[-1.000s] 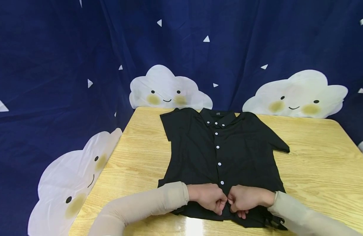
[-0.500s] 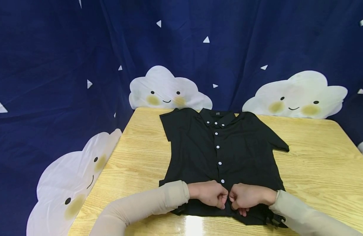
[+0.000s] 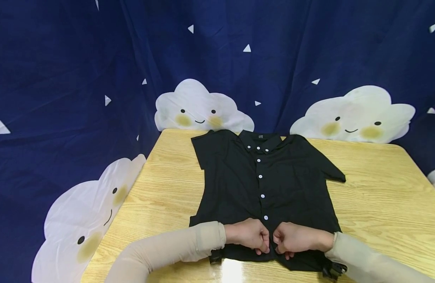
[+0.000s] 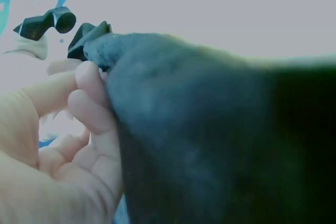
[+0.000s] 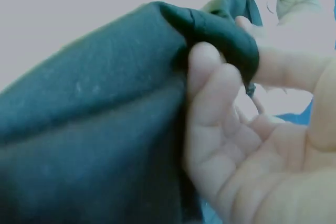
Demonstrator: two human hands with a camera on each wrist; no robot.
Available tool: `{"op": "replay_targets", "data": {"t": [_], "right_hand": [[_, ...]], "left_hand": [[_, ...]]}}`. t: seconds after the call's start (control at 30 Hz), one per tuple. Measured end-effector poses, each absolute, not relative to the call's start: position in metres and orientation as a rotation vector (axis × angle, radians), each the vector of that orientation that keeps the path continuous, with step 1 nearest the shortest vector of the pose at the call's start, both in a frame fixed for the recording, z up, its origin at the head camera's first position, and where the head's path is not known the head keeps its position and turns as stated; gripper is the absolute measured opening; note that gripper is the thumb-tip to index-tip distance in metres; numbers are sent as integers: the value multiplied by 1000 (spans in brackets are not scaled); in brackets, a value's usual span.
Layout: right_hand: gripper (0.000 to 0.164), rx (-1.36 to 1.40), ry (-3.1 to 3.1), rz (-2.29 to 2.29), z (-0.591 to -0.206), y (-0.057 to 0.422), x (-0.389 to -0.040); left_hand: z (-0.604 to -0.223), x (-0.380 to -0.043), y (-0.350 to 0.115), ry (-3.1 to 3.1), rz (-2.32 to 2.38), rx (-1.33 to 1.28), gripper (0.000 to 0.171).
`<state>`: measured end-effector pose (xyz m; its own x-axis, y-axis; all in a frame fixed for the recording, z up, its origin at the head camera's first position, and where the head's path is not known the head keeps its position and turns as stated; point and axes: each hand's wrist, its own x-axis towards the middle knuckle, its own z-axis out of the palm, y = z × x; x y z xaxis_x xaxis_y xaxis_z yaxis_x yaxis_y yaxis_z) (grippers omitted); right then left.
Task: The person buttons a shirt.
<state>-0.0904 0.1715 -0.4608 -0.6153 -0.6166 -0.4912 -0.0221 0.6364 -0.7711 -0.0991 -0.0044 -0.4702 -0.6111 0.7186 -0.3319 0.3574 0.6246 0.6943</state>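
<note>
A black short-sleeved button-up shirt (image 3: 231, 184) lies front up on the table, its collar at the far side and white buttons running down the middle. Close to the lower hem, beneath the lowest visible button (image 3: 266, 217), my left hand (image 3: 251, 236) pinches the front edge of the cloth. Just across from it, my right hand (image 3: 299, 237) pinches the other side of the front opening. The left wrist view has dark fabric (image 4: 173, 114) by the thumb and fingertips. In the right wrist view, cloth (image 5: 105, 82) is folded over the index finger. Any button between the hands is hidden.
The light wooden table (image 3: 168, 177) extends to both sides of the shirt. Behind it hangs a dark blue curtain (image 3: 217, 51) with white triangles and smiling clouds. Black wrist-worn devices (image 3: 333, 270) show under the beige sleeves (image 3: 175, 243).
The left hand has turned a little, so its thumb and fingertips now show on the cloth. Both hands stay at the shirt's lower front, with small finger movements only.
</note>
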Motion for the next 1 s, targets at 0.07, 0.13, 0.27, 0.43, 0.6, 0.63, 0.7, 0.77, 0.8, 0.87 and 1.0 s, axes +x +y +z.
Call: {"op": "replay_targets", "data": {"t": [0.07, 0.13, 0.27, 0.43, 0.6, 0.63, 0.7, 0.77, 0.8, 0.87, 1.0], "right_hand": [[24, -500, 2118, -935, -460, 169, -88], [24, -485, 2147, -926, -460, 167, -85], [19, -382, 2097, -1014, -462, 163, -82], [14, -281, 1975, -1159, -463, 163, -81], [18, -228, 1872, -1268, -465, 163, -81], [19, -218, 1862, -1280, -466, 163, -81], [19, -206, 1856, -1292, -467, 163, -81], [19, -199, 1855, -1302, -468, 163, -81], [18, -198, 1856, -1307, -468, 163, -81], [17, -191, 1861, -1319, -469, 163, -81], [15, -190, 1868, -1321, -469, 163, -80]], "left_hand": [[-470, -98, -4, 2234, 812, 799, 16], [-471, -97, -5, 2228, 833, 785, 15], [-474, -96, -5, 2209, 888, 742, 14], [-477, -97, -6, 2126, 1014, 639, 11], [-480, -97, -8, 2040, 1122, 552, 11], [-480, -97, -8, 2035, 1130, 547, 11], [-482, -97, -9, 2021, 1153, 531, 11], [-483, -98, -9, 1999, 1179, 509, 10], [-484, -98, -10, 1986, 1193, 497, 10], [-485, -98, -11, 1963, 1219, 481, 9], [-486, -98, -12, 1927, 1263, 465, 8]]}}
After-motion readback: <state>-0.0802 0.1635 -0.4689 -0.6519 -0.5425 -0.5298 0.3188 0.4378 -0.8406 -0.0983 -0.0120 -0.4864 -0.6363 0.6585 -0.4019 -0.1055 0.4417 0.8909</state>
